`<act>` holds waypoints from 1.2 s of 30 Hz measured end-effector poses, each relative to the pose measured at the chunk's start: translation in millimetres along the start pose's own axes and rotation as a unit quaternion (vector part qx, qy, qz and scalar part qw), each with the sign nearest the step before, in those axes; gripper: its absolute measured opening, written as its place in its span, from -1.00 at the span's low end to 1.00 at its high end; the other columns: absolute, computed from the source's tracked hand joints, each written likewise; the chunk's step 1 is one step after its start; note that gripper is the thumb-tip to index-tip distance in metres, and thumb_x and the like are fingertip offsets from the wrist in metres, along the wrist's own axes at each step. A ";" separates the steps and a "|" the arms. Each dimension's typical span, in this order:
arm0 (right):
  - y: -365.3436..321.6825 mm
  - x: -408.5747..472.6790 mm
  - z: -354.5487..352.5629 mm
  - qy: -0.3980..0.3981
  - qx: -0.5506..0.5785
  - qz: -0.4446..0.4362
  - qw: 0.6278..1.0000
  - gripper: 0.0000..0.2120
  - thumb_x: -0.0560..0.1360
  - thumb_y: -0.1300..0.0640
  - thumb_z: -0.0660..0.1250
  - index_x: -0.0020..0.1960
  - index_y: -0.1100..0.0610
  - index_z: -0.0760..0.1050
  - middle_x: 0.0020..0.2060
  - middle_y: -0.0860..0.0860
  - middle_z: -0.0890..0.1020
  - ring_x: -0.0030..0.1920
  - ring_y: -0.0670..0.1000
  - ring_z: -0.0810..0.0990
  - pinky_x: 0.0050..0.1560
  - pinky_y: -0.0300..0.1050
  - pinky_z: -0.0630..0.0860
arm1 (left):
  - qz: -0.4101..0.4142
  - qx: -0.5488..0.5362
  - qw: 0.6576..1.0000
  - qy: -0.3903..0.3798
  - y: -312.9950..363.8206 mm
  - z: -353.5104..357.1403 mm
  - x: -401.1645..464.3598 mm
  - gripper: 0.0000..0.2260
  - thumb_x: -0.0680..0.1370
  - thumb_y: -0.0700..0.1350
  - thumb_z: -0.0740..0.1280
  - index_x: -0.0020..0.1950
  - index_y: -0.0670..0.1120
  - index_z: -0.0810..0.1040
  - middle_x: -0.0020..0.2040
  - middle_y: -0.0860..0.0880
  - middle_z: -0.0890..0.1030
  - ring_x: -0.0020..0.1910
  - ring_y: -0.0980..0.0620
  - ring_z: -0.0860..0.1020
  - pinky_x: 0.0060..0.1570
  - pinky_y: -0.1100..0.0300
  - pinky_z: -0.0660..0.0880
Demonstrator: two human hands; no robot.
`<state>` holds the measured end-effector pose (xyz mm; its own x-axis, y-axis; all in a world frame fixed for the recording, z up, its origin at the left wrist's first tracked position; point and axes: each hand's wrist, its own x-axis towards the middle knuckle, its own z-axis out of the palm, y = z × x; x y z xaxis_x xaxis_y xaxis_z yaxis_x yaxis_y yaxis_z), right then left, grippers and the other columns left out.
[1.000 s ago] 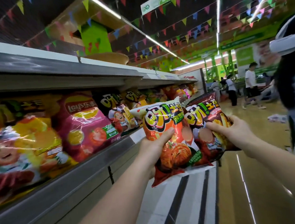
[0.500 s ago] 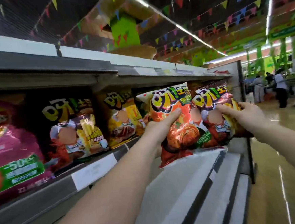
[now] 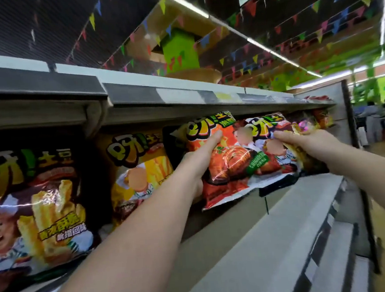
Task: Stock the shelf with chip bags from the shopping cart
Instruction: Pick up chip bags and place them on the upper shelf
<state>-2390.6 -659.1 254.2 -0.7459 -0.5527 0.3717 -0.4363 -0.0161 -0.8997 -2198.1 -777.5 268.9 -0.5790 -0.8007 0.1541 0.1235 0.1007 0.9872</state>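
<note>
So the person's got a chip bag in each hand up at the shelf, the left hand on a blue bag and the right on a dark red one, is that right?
Not quite: the bag in the left hand is orange, not blue, as the head view shows. The rest stands: the right hand holds a dark red bag, and both are up at the shelf.

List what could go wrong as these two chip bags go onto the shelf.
1. The left hand grips the orange bag by its side only; its bottom hangs past the shelf edge, so it might slide off if released early.
2. The right hand pinches the dark red bag among crumpled packaging; a hard push could crush chips.
3. The yellow bag stands close by and might get knocked over.
</note>
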 end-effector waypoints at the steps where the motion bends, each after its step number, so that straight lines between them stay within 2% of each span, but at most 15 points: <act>1: 1.0 9.8 1.5 -0.010 0.005 0.001 1.000 -0.32 0.10 -0.33 0.46 -0.01 0.17 0.59 0.02 0.15 0.63 0.04 0.15 0.58 0.18 0.01 0.48 | -0.004 0.005 1.000 0.007 0.5 0.5 4.7 -0.05 -0.05 0.38 0.52 0.25 -0.05 0.55 0.18 -0.07 0.63 0.14 -0.11 0.59 0.23 -0.07 0.48; 4: 3.5 37.2 9.0 -0.045 0.007 0.007 0.999 -0.23 0.05 -0.34 0.46 0.02 0.22 0.58 -0.02 0.16 0.64 0.00 0.16 0.60 0.16 0.05 0.50 | -0.025 0.018 0.999 0.029 1.6 0.3 19.5 0.11 -0.20 0.42 0.49 0.29 -0.02 0.52 0.21 -0.07 0.61 0.19 -0.12 0.57 0.26 -0.08 0.44; 5: 4.4 46.5 12.0 -0.061 0.009 0.004 0.998 -0.22 0.02 -0.35 0.48 -0.01 0.23 0.59 -0.05 0.16 0.65 -0.03 0.16 0.62 0.15 0.06 0.52 | -0.027 0.020 0.999 0.036 1.7 -0.2 25.0 0.09 -0.19 0.41 0.49 0.28 -0.02 0.53 0.17 -0.07 0.63 0.16 -0.11 0.59 0.25 -0.08 0.45; 9: 10.0 85.2 24.3 -0.128 0.016 -0.003 0.992 -0.15 -0.14 -0.37 0.49 -0.07 0.23 0.61 -0.14 0.14 0.69 -0.09 0.16 0.65 0.15 0.12 0.53 | -0.035 0.034 0.994 0.096 -0.8 -1.4 37.1 -0.15 0.09 0.37 0.52 0.26 -0.06 0.54 0.12 -0.10 0.65 0.10 -0.12 0.61 0.21 -0.06 0.49; 12: 13.1 112.1 34.4 -0.177 0.031 -0.012 0.984 -0.22 -0.07 -0.32 0.51 -0.08 0.24 0.62 -0.19 0.13 0.70 -0.12 0.15 0.67 0.15 0.09 0.54 | -0.042 0.031 0.989 0.140 -1.4 2.6 45.6 -0.22 0.13 0.32 0.54 0.21 -0.08 0.56 0.04 -0.12 0.67 0.02 -0.12 0.64 0.14 -0.02 0.53; 16: 18.7 143.5 44.5 -0.209 0.037 -0.044 0.976 -0.46 0.22 -0.21 0.49 -0.11 0.24 0.60 -0.17 0.13 0.67 -0.11 0.13 0.64 0.16 0.06 0.52 | -0.031 0.042 0.981 0.189 1.5 14.3 49.3 -0.43 0.31 0.21 0.49 0.17 -0.11 0.56 -0.03 -0.12 0.66 -0.11 -0.07 0.63 -0.06 0.09 0.55; 18: 22.3 156.5 47.7 -0.225 0.048 -0.051 0.972 -0.48 0.23 -0.21 0.49 -0.11 0.24 0.59 -0.15 0.14 0.67 -0.09 0.13 0.64 0.15 0.04 0.52 | -0.015 0.075 0.970 0.232 0.3 18.4 50.9 -0.51 0.35 0.18 0.47 0.11 -0.13 0.53 -0.12 -0.08 0.61 -0.20 -0.01 0.57 -0.24 0.18 0.49; 19: 24.3 161.6 49.7 -0.234 0.059 -0.055 0.969 -0.46 0.22 -0.21 0.49 -0.08 0.24 0.59 -0.15 0.14 0.67 -0.09 0.13 0.64 0.12 0.01 0.53 | -0.008 0.093 0.964 0.251 -0.6 19.2 51.1 -0.47 0.36 0.18 0.47 0.15 -0.14 0.52 -0.12 -0.07 0.60 -0.21 0.00 0.56 -0.27 0.19 0.46; 21: 28.9 167.8 54.7 -0.253 0.084 -0.055 0.962 -0.42 0.23 -0.20 0.49 0.01 0.25 0.56 -0.13 0.13 0.67 -0.09 0.11 0.65 0.06 -0.05 0.54 | -0.005 0.125 0.952 0.281 -2.8 21.4 50.8 -0.31 0.31 0.23 0.48 0.29 -0.17 0.48 0.03 -0.12 0.62 -0.08 -0.07 0.59 -0.11 0.14 0.51; 23: 33.9 169.3 60.6 -0.267 0.107 -0.055 0.956 -0.43 0.27 -0.18 0.48 0.05 0.24 0.55 -0.13 0.12 0.67 -0.08 0.09 0.64 0.08 -0.05 0.53 | 0.003 0.143 0.938 0.315 -5.1 21.2 49.8 -0.26 0.28 0.25 0.49 0.29 -0.19 0.46 0.11 -0.15 0.61 0.03 -0.13 0.60 0.08 0.04 0.53; 25: 38.2 168.1 67.6 -0.272 0.122 -0.059 0.953 -0.31 0.23 -0.23 0.48 0.15 0.24 0.52 -0.07 0.11 0.66 -0.04 0.08 0.63 0.13 -0.04 0.52 | 0.012 0.143 0.930 0.338 -6.9 21.1 46.4 -0.33 0.30 0.23 0.49 0.21 -0.19 0.45 0.07 -0.15 0.60 0.02 -0.15 0.60 0.14 -0.01 0.52; 28: 43.8 168.8 79.9 -0.280 0.144 -0.059 0.947 0.14 -0.04 -0.40 0.50 0.35 0.25 0.38 0.11 0.13 0.61 0.09 0.11 0.60 0.22 0.04 0.49 | 0.032 0.124 0.923 0.363 -7.7 22.0 43.0 -0.37 0.34 0.18 0.49 0.23 -0.18 0.43 -0.04 -0.13 0.59 -0.04 -0.15 0.59 0.11 -0.02 0.52; 32: 46.9 170.2 87.1 -0.280 0.176 -0.050 0.943 0.15 0.03 -0.37 0.49 0.42 0.26 0.26 0.21 0.16 0.55 0.18 0.14 0.54 0.27 0.07 0.44 | 0.061 0.109 0.913 0.389 -9.8 27.3 46.2 -0.30 0.37 0.12 0.49 0.35 -0.22 0.34 -0.05 -0.11 0.51 -0.03 -0.14 0.56 0.08 0.00 0.52; 35: 52.4 173.5 87.9 -0.290 0.180 -0.047 0.939 0.30 -0.18 -0.43 0.48 0.40 0.22 0.30 0.16 0.16 0.58 0.12 0.14 0.59 0.23 0.08 0.48 | 0.072 0.131 0.905 0.399 -14.5 27.3 50.9 -0.44 0.39 0.13 0.46 0.22 -0.18 0.39 -0.19 -0.05 0.50 -0.20 -0.03 0.53 -0.17 0.14 0.50; 36: 53.7 175.4 88.1 -0.302 0.180 -0.043 0.935 0.29 -0.19 -0.43 0.49 0.39 0.21 0.32 0.13 0.15 0.60 0.09 0.14 0.60 0.22 0.09 0.49 | 0.073 0.143 0.902 0.402 -16.8 25.9 52.6 -0.44 0.39 0.15 0.46 0.20 -0.18 0.41 -0.17 -0.06 0.52 -0.19 -0.03 0.53 -0.18 0.15 0.49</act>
<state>-2500.5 -830.3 250.9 -0.2482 -0.9044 0.3470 -0.2028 -0.3018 -0.9316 -2251.5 -806.0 261.4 0.2116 -0.9242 0.3179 -0.1278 0.2963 0.9465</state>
